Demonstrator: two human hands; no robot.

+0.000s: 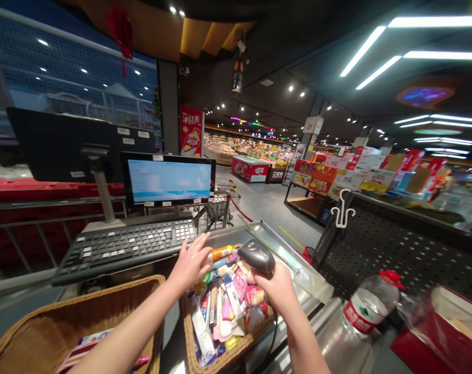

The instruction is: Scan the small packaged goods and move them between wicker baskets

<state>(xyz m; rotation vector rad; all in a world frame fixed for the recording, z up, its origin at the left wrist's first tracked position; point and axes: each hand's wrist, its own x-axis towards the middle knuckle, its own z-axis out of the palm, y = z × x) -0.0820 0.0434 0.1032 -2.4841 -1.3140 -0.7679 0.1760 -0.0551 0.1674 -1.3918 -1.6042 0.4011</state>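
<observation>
My left hand [191,262] holds a small orange tube with a yellow end [221,253] between thumb and fingers, above the far side of a wicker basket [188,332]. In my right hand [277,285] is a black handheld barcode scanner [257,254], its head pointing toward the tube. Many small packaged goods, such as boxes, tubes and pink packets [239,283], fill the basket under both hands. A second wicker basket [29,317] stands at the left, partly covered by my left forearm, with a few packages [93,337] inside.
A keyboard [130,241] and a lit monitor [171,181] stand at the left. Metal counter edging [313,283] runs along the right. Beyond it are a large clear bottle with a red cap [370,306], a red box [446,332] and a black perforated panel [407,249].
</observation>
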